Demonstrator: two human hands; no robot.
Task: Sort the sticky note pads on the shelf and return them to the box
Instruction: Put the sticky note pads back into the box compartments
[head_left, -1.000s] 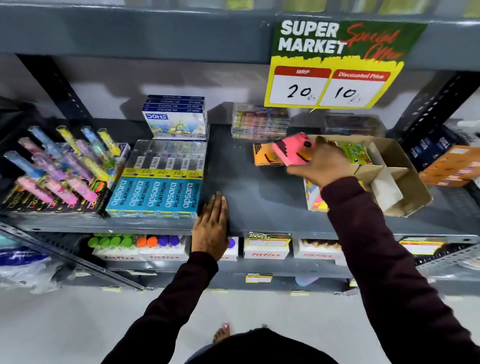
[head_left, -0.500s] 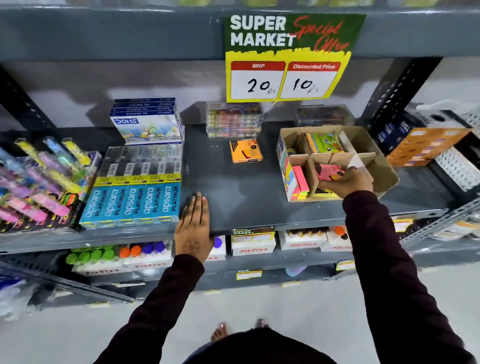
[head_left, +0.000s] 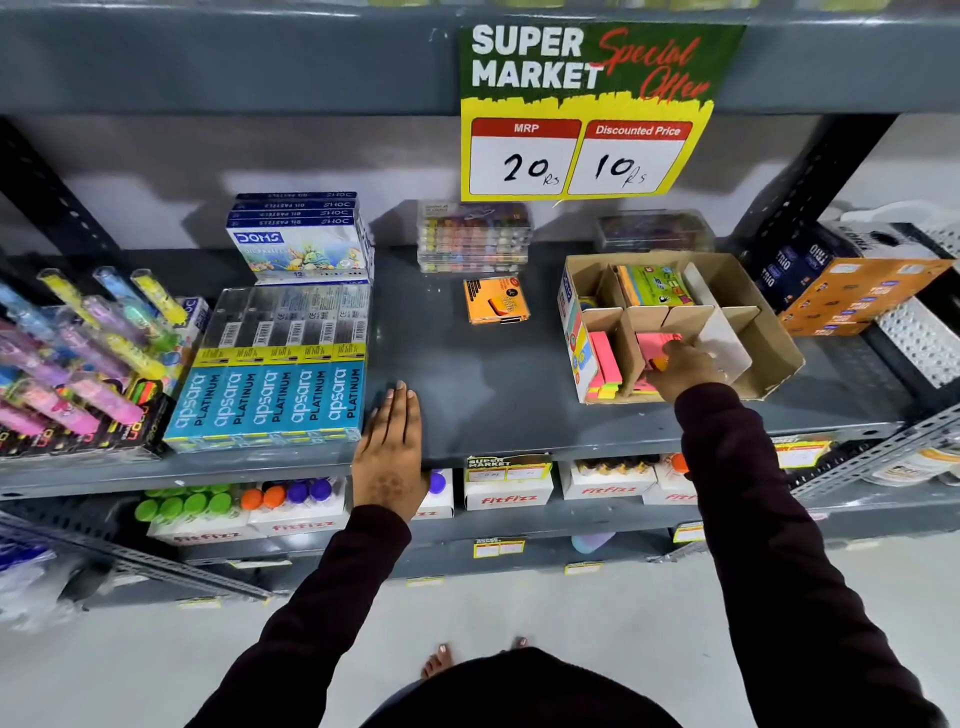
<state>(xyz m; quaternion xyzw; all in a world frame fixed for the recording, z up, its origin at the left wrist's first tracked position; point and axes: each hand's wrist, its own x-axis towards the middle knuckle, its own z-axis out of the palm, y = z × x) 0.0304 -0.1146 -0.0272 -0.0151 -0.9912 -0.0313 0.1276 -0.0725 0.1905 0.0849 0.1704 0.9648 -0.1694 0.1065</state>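
Grey metal shelf (head_left: 467, 395) in a shop aisle, pale floor below, 2nd shelf underneath w/ white fitfizz cartons (head_left: 509, 493). Yellow/green "Super Market Special Offer" price sign (head_left: 587, 111) hangs from the shelf above, reads 20 / 10.

Brown cardboard divider box (head_left: 769, 332) sits right of centre on the shelf. Near-left slot: 1 pink sticky note pad upright (head_left: 605, 358). Far slot: 1 green sticky note pad (head_left: 657, 286). Middle near slot: pink sticky note pad in hand (head_left: 655, 345), partly inside the slot.

Right hand (head_left: 685, 371) fingers closed on that pad, at the box's near edge. Left hand (head_left: 392, 447) flat, palm down, released, resting on the shelf's near edge just right of the blue apsara pencil packs (head_left: 270, 395).

1 orange sticky note pack (head_left: 496, 300) lies loose on the shelf, centre, apart from the box.

Counts: 5 apsara packs side by side, near left. 1 stack of blue DOMS oil pastel boxes (head_left: 298, 236) behind them, about 4 high. Clear crayon cases stacked (head_left: 472, 236) far centre. Pastel highlighter tubes (head_left: 78, 353) far left, too many/blurry to count. Orange & dark cartons (head_left: 852, 291) far right.
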